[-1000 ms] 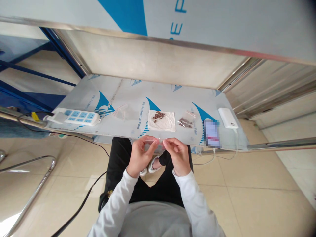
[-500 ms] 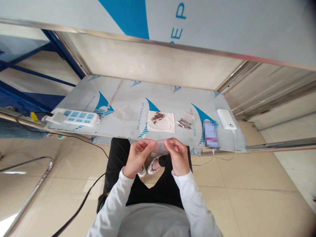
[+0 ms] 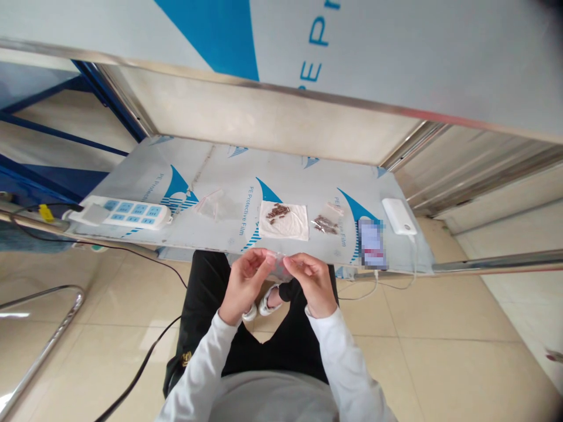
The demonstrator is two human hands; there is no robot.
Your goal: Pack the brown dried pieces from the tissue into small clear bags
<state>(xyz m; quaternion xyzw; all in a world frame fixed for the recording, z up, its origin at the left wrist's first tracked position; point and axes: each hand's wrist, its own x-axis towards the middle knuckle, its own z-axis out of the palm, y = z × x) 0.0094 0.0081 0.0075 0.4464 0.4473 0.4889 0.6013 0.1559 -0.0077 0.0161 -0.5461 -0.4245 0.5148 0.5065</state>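
Note:
Between my hands is a small clear zip bag [image 3: 280, 271], held over my lap just off the table's front edge. My left hand [image 3: 248, 280] pinches one top corner between thumb and fingers. The other side of its top is pinched by my right hand [image 3: 311, 280], and the two thumbs are close together. Past my hands, a white cloth [image 3: 290, 225] lies on the table with several small brown pieces [image 3: 277, 213] heaped on its left half. To its right is a clear zip bag with brown pieces [image 3: 326, 221] inside. Left of the cloth lies another clear zip bag [image 3: 211, 205].
A film-covered metal table [image 3: 206, 170] stretches before me, under a raised metal panel [image 3: 396, 58]. On it are a white power strip [image 3: 127, 213] at left, a blurred-out phone [image 3: 372, 243] and a white power bank [image 3: 398, 215] at right. A black cable [image 3: 149, 357] hangs at left.
My hands have drawn closer together along the bag's top, and the bag now looks bunched rather than stretched flat. The camera view has shifted slightly; the things on the table stay put.

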